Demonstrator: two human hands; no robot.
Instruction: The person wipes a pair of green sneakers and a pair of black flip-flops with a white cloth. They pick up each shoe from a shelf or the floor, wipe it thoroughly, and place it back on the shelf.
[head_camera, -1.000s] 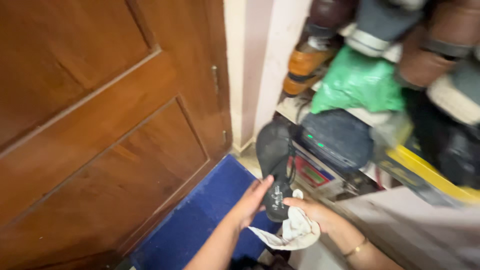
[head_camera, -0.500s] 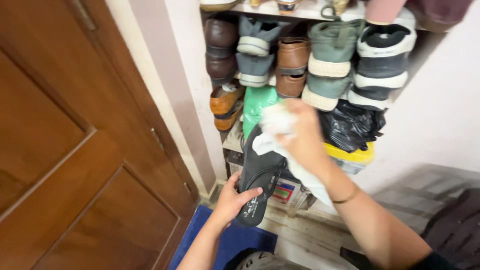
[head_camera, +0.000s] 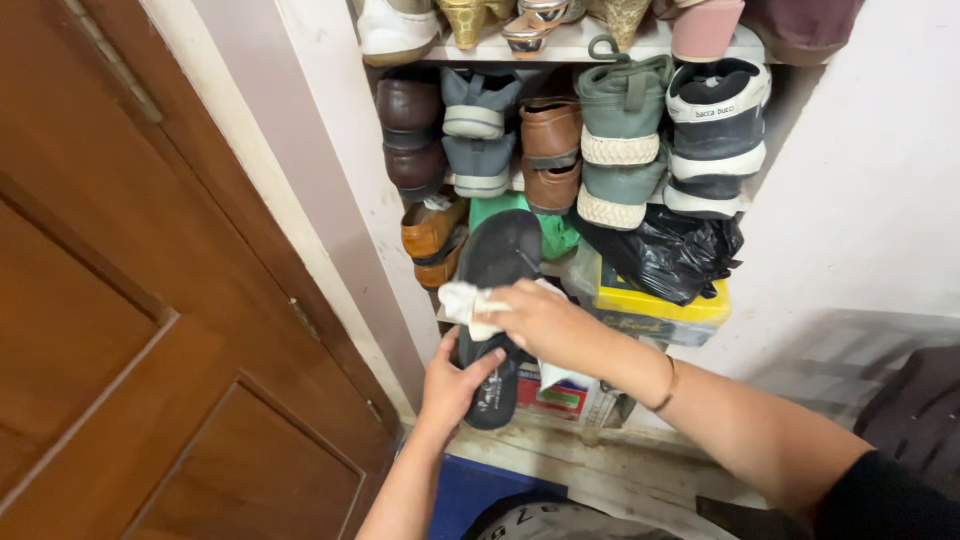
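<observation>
Up top, shelf (head_camera: 560, 45) crammed w/ shoes (head_camera: 620, 140) (paired).

White wall shelf (head_camera: 560, 45) carries stacked shoes (head_camera: 620, 140) above a black bag (head_camera: 665, 255).

Left hand (head_camera: 452, 382) grips; right hand (head_camera: 540, 320) presses, fingers curled.

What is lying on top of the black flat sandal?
A crumpled white cloth lies across the black flat sandal, pressed by the right hand. The left hand grips its heel. The straps are covered.
</observation>
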